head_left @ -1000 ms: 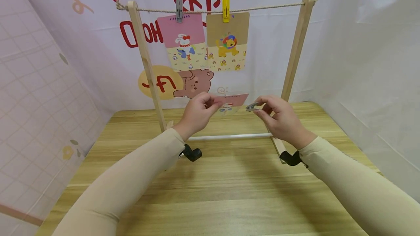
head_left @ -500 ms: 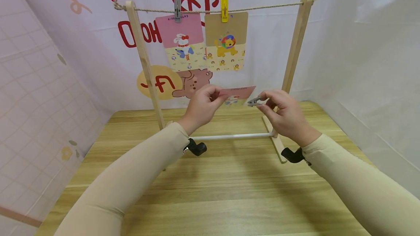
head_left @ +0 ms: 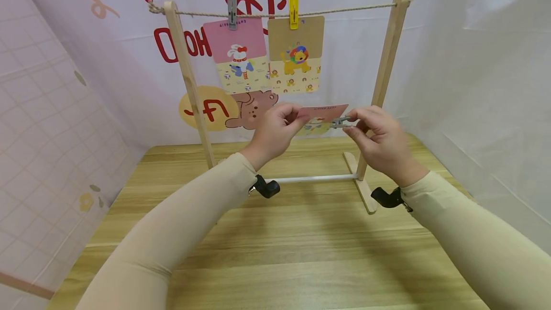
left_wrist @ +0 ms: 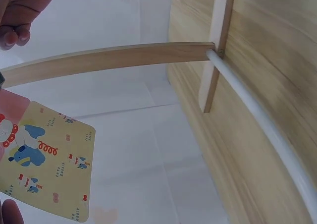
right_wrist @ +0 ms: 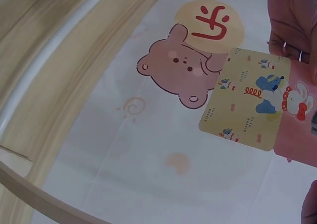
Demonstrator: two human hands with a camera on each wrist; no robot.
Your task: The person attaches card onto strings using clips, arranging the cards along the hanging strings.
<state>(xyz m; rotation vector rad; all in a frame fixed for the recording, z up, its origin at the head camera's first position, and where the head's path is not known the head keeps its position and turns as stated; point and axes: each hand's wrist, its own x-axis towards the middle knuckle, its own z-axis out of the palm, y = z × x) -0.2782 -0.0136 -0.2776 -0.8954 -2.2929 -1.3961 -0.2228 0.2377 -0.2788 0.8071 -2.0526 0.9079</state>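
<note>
My left hand pinches the left edge of a pink and yellow rabbit card, which is tilted in the head view. In the right wrist view the card's yellow half shows several small rabbit prints. My right hand pinches a grey clothespin between thumb and fingers. The clothespin's tip overlaps the card's right side in the head view. Only fingers of the right hand show in the left wrist view.
A rope runs between two wooden posts. From it hang another rabbit card under a grey clothespin and a lion card under a yellow clothespin. A white rod joins the stand's feet above the wooden table.
Both hands have moved up and to the right, the card rising with the left hand. The clothespin and the card have come together, from apart to overlapping.
</note>
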